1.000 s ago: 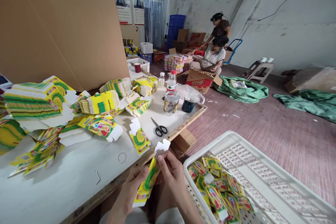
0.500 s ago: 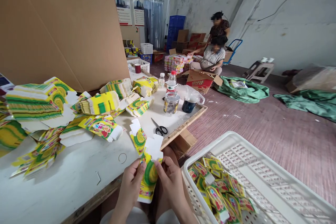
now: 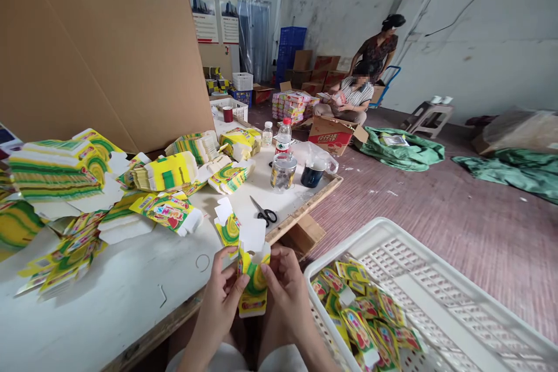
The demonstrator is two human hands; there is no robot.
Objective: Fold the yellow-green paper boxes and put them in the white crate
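Observation:
Between my two hands, over my lap at the table edge, is a small yellow-green printed carton [image 3: 254, 296]. It looks partly opened out, with its white top flap standing up. My left hand [image 3: 223, 290] grips its left side, thumb on the front face. On the right side, my right hand [image 3: 285, 285] holds it with the thumb on the front and fingers behind. Another carton [image 3: 226, 225] with white flaps lies on the table just beyond. Black-handled scissors [image 3: 267, 216] rest close to that carton.
Stacks of flat cartons [image 3: 56, 168] cover the table's left. A clear jar [image 3: 283, 173], a red-capped bottle [image 3: 283, 136] and a dark mug [image 3: 311, 174] stand at the far corner. On my right is a white crate [image 3: 436, 267] with several cartons. Two people [image 3: 361, 90] are beyond.
The carton has gone from flat to partly opened out between my hands, and it is slightly higher. In the background, the standing person has shifted right and the seated one now holds a package.

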